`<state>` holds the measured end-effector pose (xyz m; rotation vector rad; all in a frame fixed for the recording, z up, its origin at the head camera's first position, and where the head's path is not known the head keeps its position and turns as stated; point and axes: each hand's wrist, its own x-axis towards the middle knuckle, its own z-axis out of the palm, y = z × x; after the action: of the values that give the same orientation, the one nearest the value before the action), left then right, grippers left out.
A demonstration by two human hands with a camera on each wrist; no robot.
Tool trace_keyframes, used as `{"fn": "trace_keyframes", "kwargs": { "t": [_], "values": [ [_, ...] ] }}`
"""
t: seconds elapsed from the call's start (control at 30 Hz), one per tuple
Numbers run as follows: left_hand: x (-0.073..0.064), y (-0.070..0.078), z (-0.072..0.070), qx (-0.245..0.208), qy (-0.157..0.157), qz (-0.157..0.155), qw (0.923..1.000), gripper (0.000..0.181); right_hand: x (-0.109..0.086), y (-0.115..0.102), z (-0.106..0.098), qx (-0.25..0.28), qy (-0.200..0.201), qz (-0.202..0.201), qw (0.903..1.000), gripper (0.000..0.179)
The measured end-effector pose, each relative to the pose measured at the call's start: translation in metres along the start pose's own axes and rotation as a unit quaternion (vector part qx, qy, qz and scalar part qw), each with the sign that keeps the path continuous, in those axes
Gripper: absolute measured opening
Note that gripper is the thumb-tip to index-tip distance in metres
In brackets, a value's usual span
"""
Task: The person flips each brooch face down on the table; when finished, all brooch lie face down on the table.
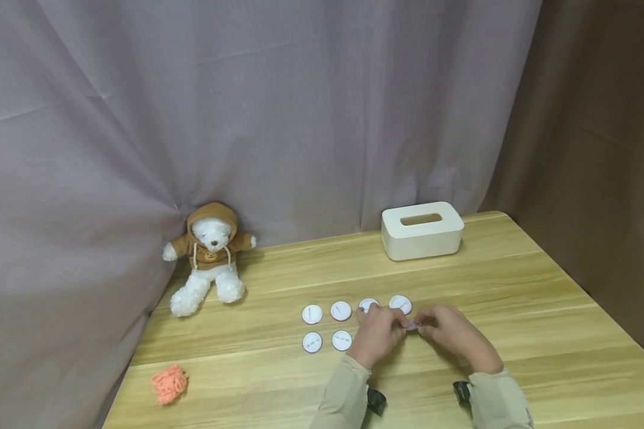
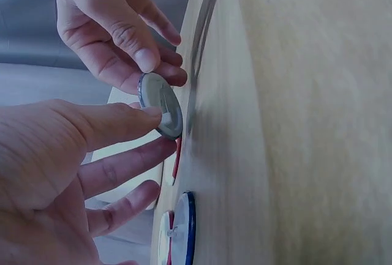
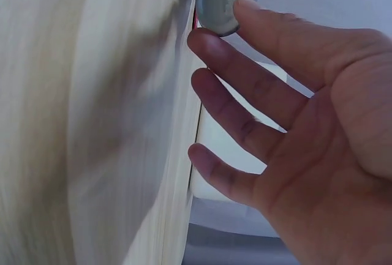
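Between my two hands is a round pin badge (image 2: 157,92) with a dark blue rim, its pale back and pin showing. My left hand (image 1: 377,335) pinches one edge with thumb and forefinger, the other fingers spread loosely. At the opposite edge, my right hand (image 1: 455,335) pinches it between thumb and fingertips. The badge is tilted close over the table. Other badges lie pin side up in two rows, including a back-row badge (image 1: 340,310) and a front-row badge (image 1: 312,342). My left hand partly covers another back-row badge (image 1: 366,304).
A white tissue box (image 1: 423,241) stands at the back of the wooden table (image 1: 247,375). At the back left sits a white teddy bear (image 1: 210,262) in a brown hoodie. A coral yarn bundle (image 1: 169,384) lies near the left edge. Grey curtain (image 1: 300,119) hangs behind the table.
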<state>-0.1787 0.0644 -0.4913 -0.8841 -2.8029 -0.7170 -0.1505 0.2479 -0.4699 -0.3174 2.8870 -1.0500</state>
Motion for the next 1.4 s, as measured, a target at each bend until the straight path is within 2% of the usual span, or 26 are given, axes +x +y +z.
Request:
{"fn": "trace_keyframes", "kwargs": {
  "t": [0.33, 0.6, 0.93, 1.2, 1.4],
  "values": [
    [0.002, -0.002, -0.008, -0.008, 0.009, -0.004, 0.9999, 0.007, 0.004, -0.003, 0.0, -0.014, 0.036, -0.018, 0.9991, 0.018],
    [0.001, -0.004, -0.011, -0.009, 0.009, -0.008, 0.9999, 0.007, 0.006, -0.004, 0.001, -0.024, 0.048, -0.032, 0.998, 0.017],
    [0.0, -0.005, -0.011, -0.016, 0.008, -0.019, 0.9997, 0.006, 0.01, -0.004, 0.005, -0.008, 0.025, -0.032, 0.9991, 0.017],
    [-0.001, -0.004, -0.009, -0.016, 0.009, -0.015, 0.9997, 0.006, 0.011, -0.004, 0.008, 0.003, 0.011, -0.033, 0.9994, 0.02],
    [-0.001, -0.003, -0.007, -0.014, 0.016, -0.014, 0.9997, 0.009, 0.011, -0.004, 0.011, 0.0, 0.021, -0.029, 0.9994, 0.028]
  ]
}}
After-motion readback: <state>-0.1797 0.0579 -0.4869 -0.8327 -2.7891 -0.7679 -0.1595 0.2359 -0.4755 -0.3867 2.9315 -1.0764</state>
